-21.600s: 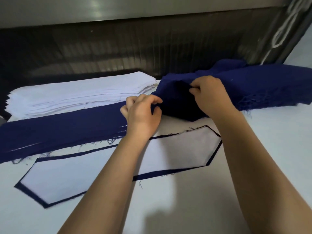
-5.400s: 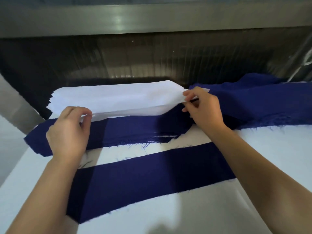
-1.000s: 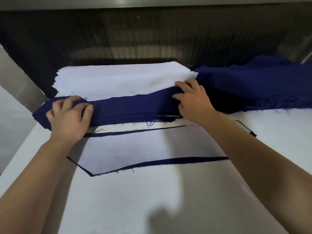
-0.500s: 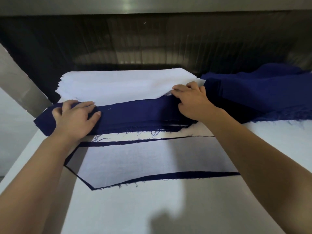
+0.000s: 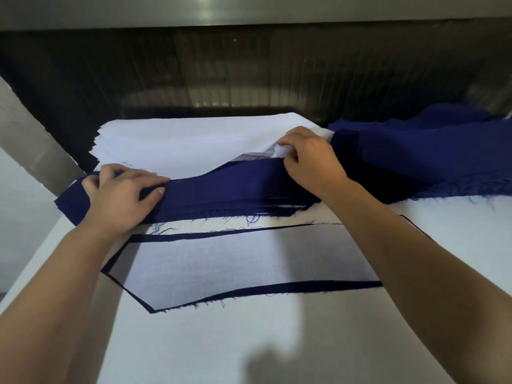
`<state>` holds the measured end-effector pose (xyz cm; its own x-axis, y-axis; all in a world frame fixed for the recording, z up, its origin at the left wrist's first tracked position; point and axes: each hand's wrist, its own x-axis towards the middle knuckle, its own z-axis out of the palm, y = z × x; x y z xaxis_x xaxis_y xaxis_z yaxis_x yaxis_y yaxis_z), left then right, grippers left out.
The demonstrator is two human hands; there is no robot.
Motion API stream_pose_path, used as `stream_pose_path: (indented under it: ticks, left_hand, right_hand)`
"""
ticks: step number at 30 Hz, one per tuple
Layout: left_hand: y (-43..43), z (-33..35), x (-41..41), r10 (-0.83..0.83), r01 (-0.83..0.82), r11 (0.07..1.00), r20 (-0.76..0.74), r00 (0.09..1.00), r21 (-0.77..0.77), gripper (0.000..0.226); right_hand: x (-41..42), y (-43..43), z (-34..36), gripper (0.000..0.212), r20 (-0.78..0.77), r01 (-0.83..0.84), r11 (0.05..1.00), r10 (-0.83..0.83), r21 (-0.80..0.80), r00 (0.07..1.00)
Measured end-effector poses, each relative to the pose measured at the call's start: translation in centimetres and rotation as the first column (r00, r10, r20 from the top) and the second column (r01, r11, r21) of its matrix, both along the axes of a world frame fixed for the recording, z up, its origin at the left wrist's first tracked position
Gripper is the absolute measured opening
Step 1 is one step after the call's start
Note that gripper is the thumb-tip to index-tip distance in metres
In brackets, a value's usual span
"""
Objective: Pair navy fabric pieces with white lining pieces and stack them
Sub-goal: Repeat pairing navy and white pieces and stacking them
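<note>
Your right hand [image 5: 310,162] now pinches the top white lining piece [image 5: 194,142] corner up; left hand [image 5: 119,198] fingers still press flat on the navy stack [image 5: 235,187].

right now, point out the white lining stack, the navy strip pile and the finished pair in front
white lining stack [image 5: 194,142]: head view, bare top sheet
navy strip pile [image 5: 235,187]: head view, middle of top strip
finished pair [image 5: 249,267]: head view, centre of its white face
</note>
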<state>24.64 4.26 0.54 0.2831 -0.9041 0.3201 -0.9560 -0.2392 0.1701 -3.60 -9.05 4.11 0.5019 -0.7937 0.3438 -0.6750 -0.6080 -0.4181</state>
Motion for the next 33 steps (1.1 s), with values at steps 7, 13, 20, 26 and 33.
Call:
stream_pose_path:
  ticks: [7,13,20,26,33]
  left_hand:
    - [-0.1,0.4,-0.4,0.051,-0.055,0.997,-0.078,0.996,-0.049,0.014]
    - [0.3,0.5,-1.9,0.06,-0.063,0.981,-0.024,0.998,-0.181,0.008]
    - [-0.2,0.1,-4.9,0.023,-0.016,0.978,0.032,0.999,-0.21,0.024]
    - [0.4,1.1,-5.5,0.017,0.008,0.947,0.075,0.997,-0.32,0.009]
    - [3.4,1.3,-5.8,-0.108,0.091,0.941,-0.034,0.994,-0.326,0.006]
  right_hand:
    - [0.6,0.5,-0.1,0.018,0.108,0.036,0.997,-0.029,-0.071,0.994]
    - [1.0,1.7,-0.4,0.042,0.131,0.07,0.994,-0.058,-0.088,0.99]
    - [0.9,2.8,-0.6,0.04,0.173,0.096,0.992,-0.08,-0.082,0.982]
    - [-1.4,3.5,0.3,0.019,0.101,0.094,0.982,-0.078,-0.163,0.992]
    - [-5.4,5.0,-0.4,0.022,0.17,0.118,0.982,-0.092,-0.147,0.981]
